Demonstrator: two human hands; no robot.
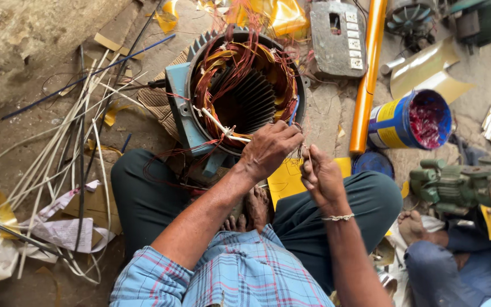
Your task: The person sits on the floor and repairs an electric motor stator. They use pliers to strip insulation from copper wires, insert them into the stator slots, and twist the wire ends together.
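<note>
A blue motor stator (pixel 240 91) with copper windings lies on the floor between my knees, its open bore facing up. My left hand (pixel 269 149) rests on its near rim, fingers curled over thin copper wire ends and a white sleeve (pixel 223 126). My right hand (pixel 320 176) sits just right of it, pinching the same thin wire strands between thumb and fingers. A bead bracelet circles my right wrist.
A blue tin of red varnish (pixel 413 120) lies tipped at right beside an orange tube (pixel 367 74). White sleeving strips (pixel 63 148) litter the left floor. A green pump (pixel 461 185) and another person's foot (pixel 413 226) are at lower right. A grey switch board (pixel 339 37) lies behind.
</note>
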